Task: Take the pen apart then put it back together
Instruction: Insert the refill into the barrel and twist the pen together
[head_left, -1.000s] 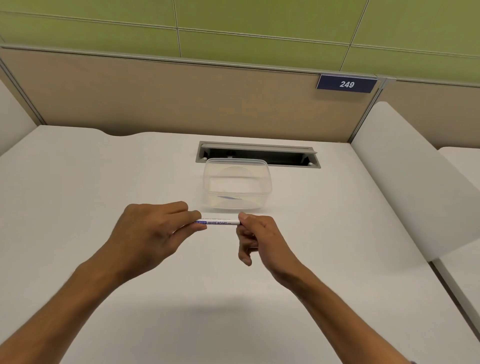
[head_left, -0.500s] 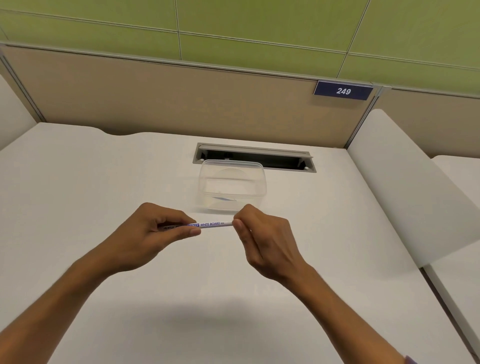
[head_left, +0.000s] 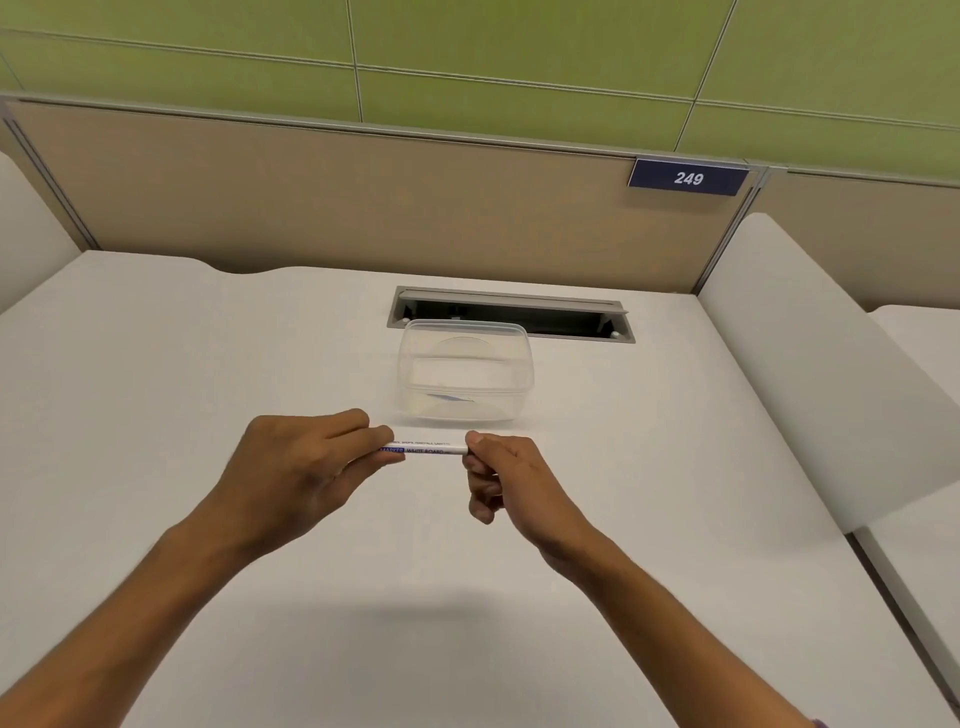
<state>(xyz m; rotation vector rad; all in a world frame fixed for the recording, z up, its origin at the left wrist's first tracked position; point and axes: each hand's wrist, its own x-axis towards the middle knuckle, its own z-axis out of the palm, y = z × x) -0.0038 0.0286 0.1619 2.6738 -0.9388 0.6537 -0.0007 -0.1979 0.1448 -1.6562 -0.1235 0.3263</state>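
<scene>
You hold the pen (head_left: 426, 449) level above the counter (head_left: 156, 415), just in front of the clear plastic container (head_left: 465, 376); your left hand (head_left: 301, 467) pinches the blue-banded end between thumb and fingers, your right hand (head_left: 511, 475) pinches the white end with thumb and forefinger, its other fingers curled under; both hands hold the pen, neither is spread wide; the barrel reads "MARKER WHITE BOARD". Judgement: the two-end grip lets one hand steady the body while the other twists or pulls a part off, and holding it near the container keeps loose parts close to a place to drop them; whether any part has come off cannot be told; something small and blue lies in the container, too faint to name. Against half a second ago: your right hand has rolled back, the knuckles now lower and the fingertip grip showing; your left fingers are straighter; the pen sits at much the same spot.
</scene>
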